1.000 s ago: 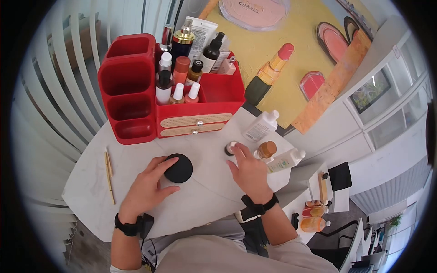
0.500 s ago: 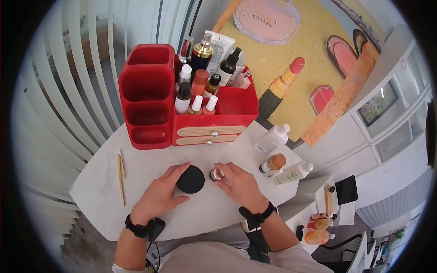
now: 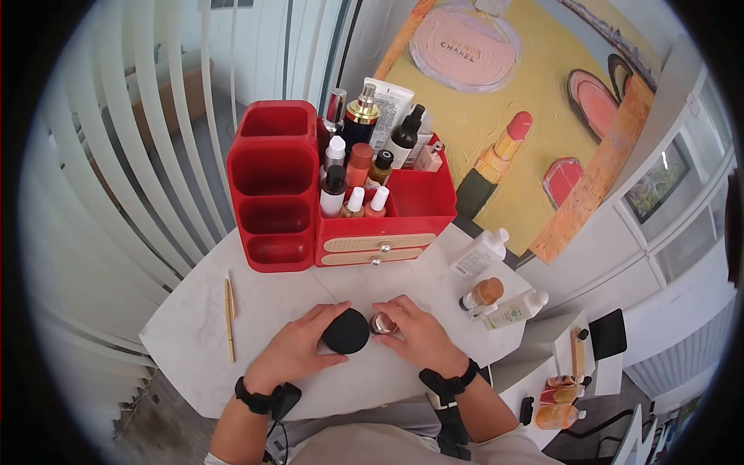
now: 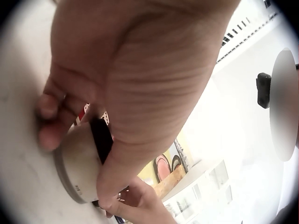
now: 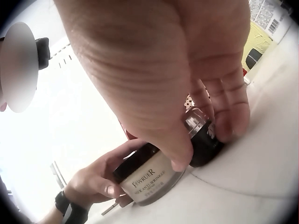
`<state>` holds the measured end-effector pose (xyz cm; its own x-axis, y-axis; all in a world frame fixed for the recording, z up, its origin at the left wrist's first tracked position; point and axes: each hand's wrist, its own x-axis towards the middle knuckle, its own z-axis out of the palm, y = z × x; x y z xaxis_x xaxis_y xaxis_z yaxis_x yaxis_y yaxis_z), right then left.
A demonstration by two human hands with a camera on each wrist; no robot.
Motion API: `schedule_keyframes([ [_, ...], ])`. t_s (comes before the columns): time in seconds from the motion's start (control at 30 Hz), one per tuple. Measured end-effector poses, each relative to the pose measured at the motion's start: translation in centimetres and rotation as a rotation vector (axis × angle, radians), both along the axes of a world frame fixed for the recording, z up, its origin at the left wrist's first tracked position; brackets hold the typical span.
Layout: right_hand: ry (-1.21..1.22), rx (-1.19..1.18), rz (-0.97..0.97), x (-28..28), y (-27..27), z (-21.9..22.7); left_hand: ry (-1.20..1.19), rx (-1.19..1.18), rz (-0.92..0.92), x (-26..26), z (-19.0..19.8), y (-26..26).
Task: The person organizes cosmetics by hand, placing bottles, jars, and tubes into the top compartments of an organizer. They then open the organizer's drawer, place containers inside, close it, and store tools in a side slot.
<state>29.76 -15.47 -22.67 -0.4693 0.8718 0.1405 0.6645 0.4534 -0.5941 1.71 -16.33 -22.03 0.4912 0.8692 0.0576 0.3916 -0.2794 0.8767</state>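
A round powder jar (image 3: 346,331) with a black lid stands on the white table (image 3: 194,349). My left hand (image 3: 332,335) grips it around the side, thumb near me. The right wrist view shows its frosted body (image 5: 150,178), labelled FEWRUER. My right hand (image 3: 385,322) pinches a small dark jar with a shiny top (image 3: 381,323) right beside the powder jar. That small jar (image 5: 202,140) rests on the table between thumb and fingers. In the left wrist view my left hand (image 4: 70,140) wraps the powder jar (image 4: 77,163).
A red organizer (image 3: 271,194) with several bottles (image 3: 364,163) and two drawers (image 3: 372,244) stands at the table's back. A white bottle (image 3: 480,252), a brown-capped bottle (image 3: 484,293) and a white tube (image 3: 515,308) lie to the right. Thin gold sticks (image 3: 229,318) lie to the left.
My right hand has brought the small jar from the right part of the table over to the powder jar. My left hand has stayed on the powder jar.
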Motion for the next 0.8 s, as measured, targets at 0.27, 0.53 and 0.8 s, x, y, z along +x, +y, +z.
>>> schedule_keyframes([
  [0.27, 0.136, 0.001, 0.018, -0.3, -0.6, 0.7, 0.016, 0.025, 0.040, 0.2, -0.4, -0.3],
  [0.53, -0.405, 0.344, -0.655, 7.5, -0.9, 2.8, 0.107, 0.056, 0.226, 0.6, 0.3, -0.2],
  [0.8, -0.483, 0.376, -0.654, 9.3, -1.9, 3.4, 0.049, 0.090, 0.191, 0.5, 0.2, -0.1],
])
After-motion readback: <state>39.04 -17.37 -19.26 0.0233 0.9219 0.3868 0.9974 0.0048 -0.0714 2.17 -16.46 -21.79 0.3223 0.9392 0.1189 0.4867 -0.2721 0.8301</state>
